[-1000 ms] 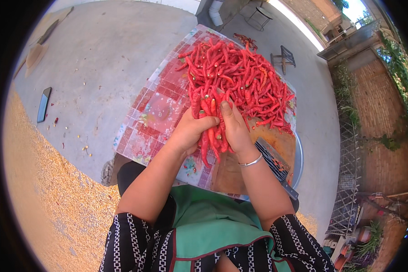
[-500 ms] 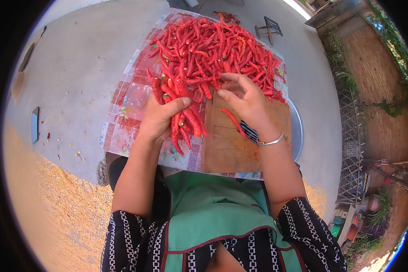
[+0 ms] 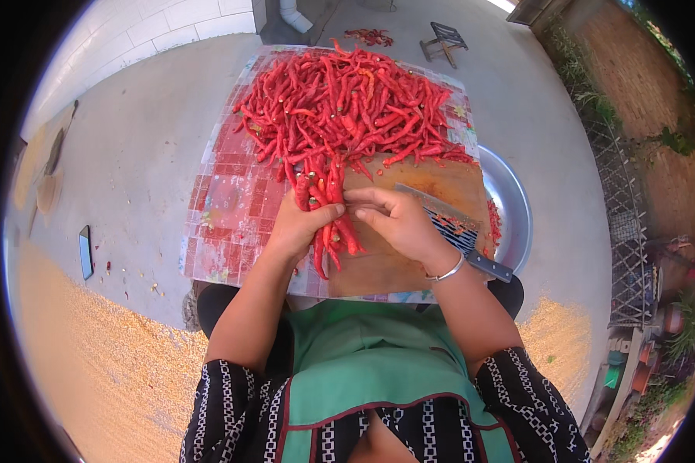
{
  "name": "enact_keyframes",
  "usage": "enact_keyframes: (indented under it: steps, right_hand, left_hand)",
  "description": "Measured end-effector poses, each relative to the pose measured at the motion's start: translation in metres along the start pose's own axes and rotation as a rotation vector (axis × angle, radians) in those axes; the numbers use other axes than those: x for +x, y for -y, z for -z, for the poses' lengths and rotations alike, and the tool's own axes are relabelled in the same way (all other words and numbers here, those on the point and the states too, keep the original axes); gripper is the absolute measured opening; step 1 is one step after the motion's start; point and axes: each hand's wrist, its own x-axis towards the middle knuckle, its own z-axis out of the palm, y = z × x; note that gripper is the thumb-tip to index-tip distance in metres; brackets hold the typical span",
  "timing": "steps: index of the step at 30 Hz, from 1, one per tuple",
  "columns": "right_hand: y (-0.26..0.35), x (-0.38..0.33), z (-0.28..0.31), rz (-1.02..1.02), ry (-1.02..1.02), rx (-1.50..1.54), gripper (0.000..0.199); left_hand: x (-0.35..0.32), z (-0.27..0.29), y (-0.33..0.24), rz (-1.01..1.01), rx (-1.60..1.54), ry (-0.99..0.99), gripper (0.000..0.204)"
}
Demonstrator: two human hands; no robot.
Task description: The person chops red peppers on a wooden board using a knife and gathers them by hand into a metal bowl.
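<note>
A bunch of long red chili peppers [image 3: 338, 224] is gripped in my left hand [image 3: 297, 229], thumb across it, over the left edge of the wooden cutting board [image 3: 378, 270]. My right hand [image 3: 403, 224] is just right of the bunch, its bent fingers apart and their tips at the side of the chilies. It appears to hold nothing. Beside that hand, a wide-bladed knife [image 3: 449, 224] lies on the board, its dark handle past the right edge and red bits on the blade. Beyond both hands spreads a big heap of red chilies [image 3: 347, 100].
A patterned cloth [image 3: 228, 201] covers the table. Right of the board stands a metal basin [image 3: 520, 208] with chopped red pieces inside. A small folding stool [image 3: 444, 42] and a few chilies [image 3: 369, 37] are on the floor behind. A phone-like slab [image 3: 86, 252] lies on the left floor near yellow grain [image 3: 116, 339].
My right hand has come down from the heap's edge to the bunch in my left hand. The loose chili on the board is no longer seen there. The view has shifted, showing the knife more fully.
</note>
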Motion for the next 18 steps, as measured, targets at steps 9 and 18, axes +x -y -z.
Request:
enact_keyframes:
  steps: [9,18]
  right_hand:
    - [-0.027,-0.165,0.131,-0.042,-0.252,-1.245,0.044]
    - [-0.028,-0.182,0.161,0.044,-0.484,-0.51,0.039]
  left_hand:
    - [0.017,-0.049,-0.03,-0.1,0.994,0.053,0.05]
    - [0.048,-0.14,0.006,-0.155,1.754,0.244,0.051]
